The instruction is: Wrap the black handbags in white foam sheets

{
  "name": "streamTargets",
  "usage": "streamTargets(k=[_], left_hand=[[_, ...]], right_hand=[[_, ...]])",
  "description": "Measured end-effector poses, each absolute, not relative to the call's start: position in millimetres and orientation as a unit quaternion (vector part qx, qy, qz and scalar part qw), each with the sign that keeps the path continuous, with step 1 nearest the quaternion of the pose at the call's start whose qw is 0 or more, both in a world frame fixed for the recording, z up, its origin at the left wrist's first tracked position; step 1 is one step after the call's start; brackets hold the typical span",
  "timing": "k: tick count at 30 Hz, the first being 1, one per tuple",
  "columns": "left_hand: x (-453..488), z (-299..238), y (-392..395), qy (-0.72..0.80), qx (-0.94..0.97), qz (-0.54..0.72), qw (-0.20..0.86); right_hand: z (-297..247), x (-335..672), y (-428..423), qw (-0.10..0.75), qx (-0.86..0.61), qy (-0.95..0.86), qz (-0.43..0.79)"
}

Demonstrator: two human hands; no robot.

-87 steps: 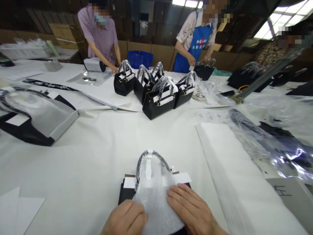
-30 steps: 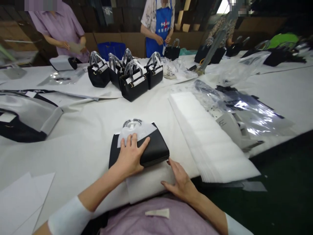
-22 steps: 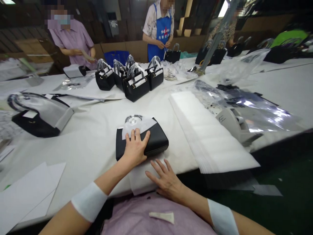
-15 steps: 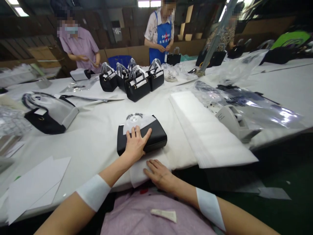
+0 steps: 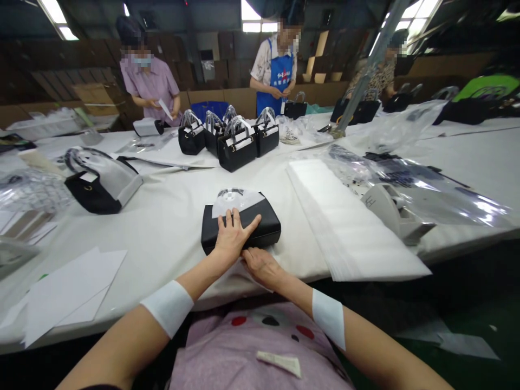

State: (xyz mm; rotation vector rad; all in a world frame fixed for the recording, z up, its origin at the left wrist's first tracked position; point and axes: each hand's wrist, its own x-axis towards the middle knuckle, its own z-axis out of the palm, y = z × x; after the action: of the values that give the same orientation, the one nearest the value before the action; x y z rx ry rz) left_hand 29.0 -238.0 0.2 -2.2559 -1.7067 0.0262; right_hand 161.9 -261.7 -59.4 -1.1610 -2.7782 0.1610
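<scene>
A black handbag lies on its side on the white-covered table in front of me, with a white sheet and clear wrap over its handle side. My left hand rests on top of the bag, fingers spread and thumb pointing right. At the bag's near lower edge, my right hand has its fingers curled together beside my left wrist. Its fingertips are partly hidden, so what they pinch does not show. A little thin white sheet shows under the bag near the right hand.
A stack of white foam sheets lies to the right, beside a grey tape dispenser. Another handbag stands at left, near white papers. Several wrapped bags stand farther back. People work across the table.
My right hand has moved up from the white sheet at the table edge to the bag's near edge, its fingers curling. The sheet's hanging part has largely gone from view. The left hand stays on the bag.
</scene>
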Motion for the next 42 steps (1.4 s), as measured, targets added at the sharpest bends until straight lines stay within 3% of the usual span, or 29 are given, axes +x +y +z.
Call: streamTargets(k=[11,16,28,31,34,35,38,39,42], left_hand=[[17.0,0.9,-229.3,-0.594,-0.793,0.008,0.131],[6.4,8.4,-225.1,-0.614,-0.781,-0.009,0.111],[19.3,-4.4,-235.1,-0.593,-0.797,-0.018,0.109],[11.2,2.8,-231.7,-0.572,-0.815,-0.049,0.071],[4.5,9.1,-222.4,-0.56,-0.825,-0.075,0.037],[3.5,10.1,-219.8,-0.557,-0.826,-0.08,0.028],[4.2,10.1,-216.0,-0.561,-0.823,-0.09,0.013],[5.3,9.5,-215.5,-0.565,-0.82,-0.092,0.012],[9.2,5.5,-214.4,-0.576,-0.811,-0.099,0.021]], right_hand=[[-29.3,145.7,-273.7,-0.013,-0.368,-0.927,0.068],[-15.2,137.3,-316.1,-0.004,-0.322,-0.945,0.063],[-92.9,164.7,-341.8,0.088,-0.347,-0.925,0.123],[-64.6,171.4,-332.8,0.027,-0.327,-0.931,0.158],[1.1,174.5,-299.9,-0.011,-0.305,-0.917,0.255],[25.7,172.3,-281.5,0.018,-0.32,-0.906,0.277],[81.8,150.3,-206.2,0.216,-0.409,-0.859,0.22],[90.7,138.1,-177.7,0.225,-0.415,-0.859,0.198],[89.9,97.2,-103.8,0.065,-0.426,-0.884,0.183]])
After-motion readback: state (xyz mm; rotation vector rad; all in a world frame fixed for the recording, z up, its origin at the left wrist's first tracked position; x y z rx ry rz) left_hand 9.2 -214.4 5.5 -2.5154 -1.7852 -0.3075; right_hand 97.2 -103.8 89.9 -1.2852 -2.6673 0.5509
